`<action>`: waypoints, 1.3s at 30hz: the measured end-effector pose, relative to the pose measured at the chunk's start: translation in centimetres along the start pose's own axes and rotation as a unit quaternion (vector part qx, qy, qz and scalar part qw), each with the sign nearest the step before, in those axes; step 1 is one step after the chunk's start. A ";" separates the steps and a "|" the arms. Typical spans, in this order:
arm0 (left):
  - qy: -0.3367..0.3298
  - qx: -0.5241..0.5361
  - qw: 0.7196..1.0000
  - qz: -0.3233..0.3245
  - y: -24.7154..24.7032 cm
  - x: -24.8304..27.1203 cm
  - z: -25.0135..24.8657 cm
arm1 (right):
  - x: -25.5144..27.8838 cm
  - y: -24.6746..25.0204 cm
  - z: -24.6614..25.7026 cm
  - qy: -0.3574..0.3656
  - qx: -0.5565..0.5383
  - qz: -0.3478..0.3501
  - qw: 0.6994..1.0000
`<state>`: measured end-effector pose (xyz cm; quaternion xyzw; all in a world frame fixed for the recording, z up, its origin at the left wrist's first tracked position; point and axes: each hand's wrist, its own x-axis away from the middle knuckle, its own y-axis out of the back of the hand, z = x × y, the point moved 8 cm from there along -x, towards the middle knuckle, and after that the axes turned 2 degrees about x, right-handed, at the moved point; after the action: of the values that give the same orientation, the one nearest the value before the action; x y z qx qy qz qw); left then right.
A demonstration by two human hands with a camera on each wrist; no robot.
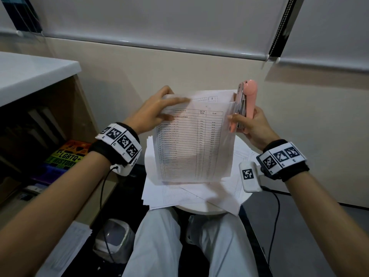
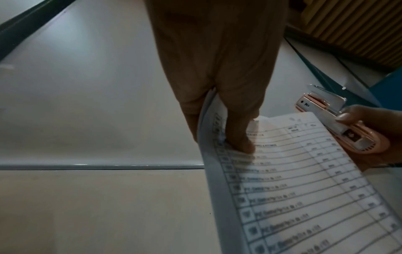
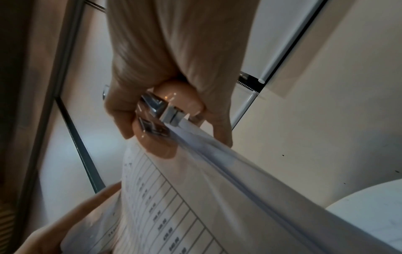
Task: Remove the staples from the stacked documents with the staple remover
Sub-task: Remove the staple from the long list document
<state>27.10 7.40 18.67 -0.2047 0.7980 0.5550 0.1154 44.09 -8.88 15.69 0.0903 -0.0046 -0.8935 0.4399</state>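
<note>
Small round white worktop [image 1: 201,211] between the knees, loose pile of printed sheets [image 1: 169,193] spread across it and hanging over its near and left edges, dark floor [image 1: 299,226] below, another stack of papers [image 1: 65,248] lying on the floor at left

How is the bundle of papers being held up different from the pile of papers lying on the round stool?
The held sheets are lifted, pinched by the left hand at one top corner, with the pink stapler in the right hand at the other; the loose pile lies on the white stool. The held sheets hang nearly aligned; the pile is fanned out and skewed. Both are white sheets with printed tables.
</note>
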 end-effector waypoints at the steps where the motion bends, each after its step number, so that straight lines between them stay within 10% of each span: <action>1: 0.016 -0.003 1.000 0.010 -0.2 0.0 0.4 | -0.1 -0.2 -0.1 0.001 0.010 0.003 1.000; 14: 0.128 0.019 0.991 0.034 -0.4 0.5 3.5 | -0.5 -0.2 0.9 0.017 0.021 0.002 1.000; 22: 0.095 0.244 0.959 -0.109 6.9 6.0 5.3 | -4.0 2.3 1.1 -0.011 -0.023 -0.024 0.999; 28: 0.077 0.333 0.901 -0.265 12.3 9.3 8.0 | -8.7 1.3 -8.8 -0.134 0.021 -0.058 0.989; 34: 0.155 0.269 0.906 -0.289 8.2 9.7 9.2 | -10.7 0.0 -18.1 -0.147 0.203 -0.111 0.962; 39: 0.205 0.323 0.883 -0.273 2.8 9.7 10.0 | -8.7 0.3 -17.0 -0.089 0.108 -0.158 0.977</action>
<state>16.78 15.67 13.46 -0.4749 0.8514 0.1589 0.1561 52.35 -0.98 0.38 0.0569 -0.1262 -0.9505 0.2782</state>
